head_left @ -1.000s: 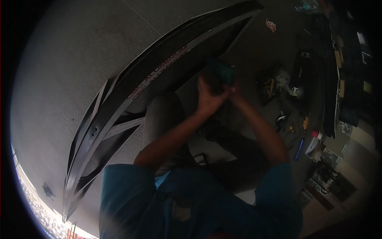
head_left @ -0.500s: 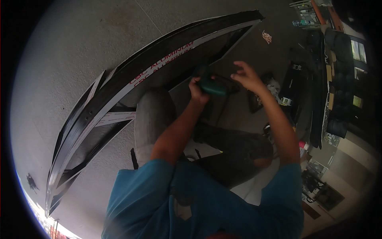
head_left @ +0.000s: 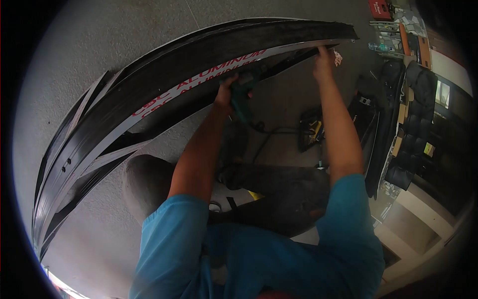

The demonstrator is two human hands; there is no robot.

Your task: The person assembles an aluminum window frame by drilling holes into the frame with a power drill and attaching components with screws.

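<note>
My left hand (head_left: 226, 94) is wrapped around the handle of a green corded power drill (head_left: 242, 102). The drill is held close against a long black aluminum frame (head_left: 209, 60), whose pale protective strip bears red "CBC ALUMINUM" lettering. Its tip is too dark to make out. At the far right end of the frame, my right hand (head_left: 323, 64) grips the lower edge, with its fingers partly hidden. The drill's cord (head_left: 279, 131) trails off to the right.
My bent legs (head_left: 279, 192) are under my arms. On the right lie a dark tray with yellow-marked items (head_left: 312, 130) and a black case (head_left: 359, 112). Long dark bars (head_left: 383, 139) and a rack (head_left: 391, 37) stand farther right. A crumpled scrap (head_left: 338, 58) lies beyond the frame's end.
My right hand has gone from open in the air to the frame's right end. The drill has moved left and is turned differently. The view has shifted.
</note>
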